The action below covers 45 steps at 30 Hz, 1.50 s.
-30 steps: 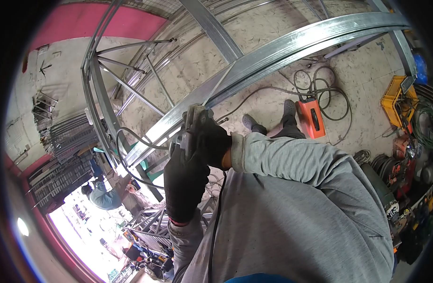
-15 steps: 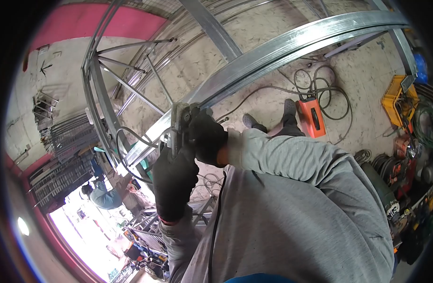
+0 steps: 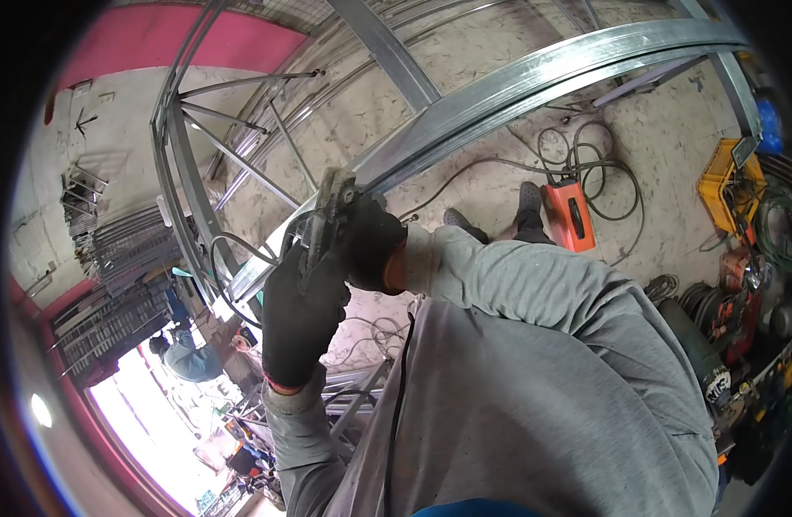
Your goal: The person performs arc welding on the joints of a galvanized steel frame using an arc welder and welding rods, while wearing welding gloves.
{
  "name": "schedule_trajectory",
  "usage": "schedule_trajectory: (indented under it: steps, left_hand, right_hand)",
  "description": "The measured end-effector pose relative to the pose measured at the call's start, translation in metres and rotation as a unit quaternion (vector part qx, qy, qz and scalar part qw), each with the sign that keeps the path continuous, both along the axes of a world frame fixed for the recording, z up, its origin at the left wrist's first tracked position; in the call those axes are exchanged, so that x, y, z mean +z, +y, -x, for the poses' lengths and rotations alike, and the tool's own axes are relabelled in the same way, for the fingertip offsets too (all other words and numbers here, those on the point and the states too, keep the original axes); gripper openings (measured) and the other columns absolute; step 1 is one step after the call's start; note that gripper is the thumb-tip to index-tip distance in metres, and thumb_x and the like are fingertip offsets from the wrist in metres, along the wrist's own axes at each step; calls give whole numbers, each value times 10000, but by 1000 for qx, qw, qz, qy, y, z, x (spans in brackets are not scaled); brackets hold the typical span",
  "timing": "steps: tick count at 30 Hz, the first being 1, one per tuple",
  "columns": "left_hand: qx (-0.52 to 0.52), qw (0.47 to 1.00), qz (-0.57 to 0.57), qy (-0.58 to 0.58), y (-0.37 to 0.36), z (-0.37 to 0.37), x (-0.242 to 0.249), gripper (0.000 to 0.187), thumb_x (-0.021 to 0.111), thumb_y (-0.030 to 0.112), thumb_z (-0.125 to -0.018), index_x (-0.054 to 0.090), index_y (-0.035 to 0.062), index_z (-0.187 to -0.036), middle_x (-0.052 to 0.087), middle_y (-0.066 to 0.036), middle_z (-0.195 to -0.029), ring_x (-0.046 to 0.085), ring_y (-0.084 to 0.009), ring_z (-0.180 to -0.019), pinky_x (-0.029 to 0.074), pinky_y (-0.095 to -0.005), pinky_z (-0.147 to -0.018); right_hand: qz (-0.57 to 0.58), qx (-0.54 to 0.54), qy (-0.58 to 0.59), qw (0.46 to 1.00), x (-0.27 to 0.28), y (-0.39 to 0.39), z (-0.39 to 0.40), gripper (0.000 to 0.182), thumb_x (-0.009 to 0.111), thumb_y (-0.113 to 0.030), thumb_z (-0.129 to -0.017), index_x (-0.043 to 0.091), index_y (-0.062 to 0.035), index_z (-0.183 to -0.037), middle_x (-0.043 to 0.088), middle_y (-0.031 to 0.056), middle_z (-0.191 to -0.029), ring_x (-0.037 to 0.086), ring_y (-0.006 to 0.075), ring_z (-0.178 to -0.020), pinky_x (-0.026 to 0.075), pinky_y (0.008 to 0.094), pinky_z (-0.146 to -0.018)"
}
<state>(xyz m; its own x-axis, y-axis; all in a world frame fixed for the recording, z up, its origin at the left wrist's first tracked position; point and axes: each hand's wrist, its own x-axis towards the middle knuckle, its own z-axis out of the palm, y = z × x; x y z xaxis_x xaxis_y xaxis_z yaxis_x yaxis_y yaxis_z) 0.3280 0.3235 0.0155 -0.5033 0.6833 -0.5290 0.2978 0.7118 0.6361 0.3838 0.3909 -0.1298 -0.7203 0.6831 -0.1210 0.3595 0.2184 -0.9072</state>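
Two black-gloved hands close around one grey handheld power tool, probably an angle grinder (image 3: 327, 215), held up against a long galvanised steel channel (image 3: 534, 82) of the metal frame. The left hand (image 3: 301, 314) grips the tool's body from below, fingers wrapped tight, its grey sleeve running down toward the bottom edge of the view. The right hand (image 3: 372, 246) clasps the tool from the right side, just beside the left and touching the tool's head, its grey-sleeved forearm stretching away to the right.

The channel's long axis runs on a diagonal, from the lower left near the gloves up to the upper right corner of the frame, where it meets an upright member. The tool meets the channel at its lower-left stretch, so the channel lies directly ahead of and above both hands; the right hand is the nearer to it. The tool's own long axis stands roughly across the channel. Whether the disc touches the metal cannot be told.

A dark cable (image 3: 232, 284) loops beneath the channel by the left hand. Far below on the concrete floor (image 3: 465, 121) sits an orange welding machine (image 3: 568, 215) with coiled leads.
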Motion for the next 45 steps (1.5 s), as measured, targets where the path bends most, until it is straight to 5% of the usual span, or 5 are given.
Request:
schedule_trajectory:
  steps: [13, 25, 27, 36, 45]
  left_hand:
    - [58, 998, 34, 7, 14, -11, 15, 226, 653, 236, -990, 658, 17, -1046, 611, -13, -694, 583, -66, -579, 442, -229, -497]
    - [-119, 989, -28, 82, 0, 12, 2, 263, 634, 170, -994, 662, -15, -1179, 639, -32, -733, 597, -68, -590, 455, -230, -497]
    - [-58, 997, 3, 50, 6, 7, 10, 274, 633, 166, -991, 661, -15, -1194, 635, -28, -728, 594, -68, -582, 452, -232, -496]
    - [-26, 999, 13, 32, 15, -1, 19, 259, 624, 226, -1007, 673, 11, -1145, 597, -2, -686, 541, -58, -542, 389, -233, -475]
    - [16, 1000, 17, 7, 11, 0, 14, 183, 650, 166, -990, 674, 9, -1081, 641, -28, -719, 573, -65, -584, 419, -239, -503]
  right_hand:
    - [-153, 62, 87, 982, -19, 8, 9, 313, 694, -375, -845, 790, -81, -891, 721, 160, -871, 706, 345, -810, 533, 444, -800]
    - [71, -15, 61, 996, -13, 6, 9, 233, 713, -341, -786, 796, -132, -848, 743, 106, -835, 731, 326, -870, 540, 443, -784]
    - [-199, 104, 28, 974, -17, 12, 9, 202, 690, -303, -780, 792, -146, -854, 746, 107, -843, 730, 331, -845, 526, 482, -761]
    - [-242, 155, 0, 958, -18, 13, 7, 201, 670, -269, -787, 790, -149, -896, 743, 142, -861, 727, 332, -863, 514, 497, -795]
    - [-122, 99, 31, 987, -16, 13, 8, 204, 656, -251, -807, 786, -117, -890, 748, 163, -913, 722, 353, -914, 535, 462, -824]
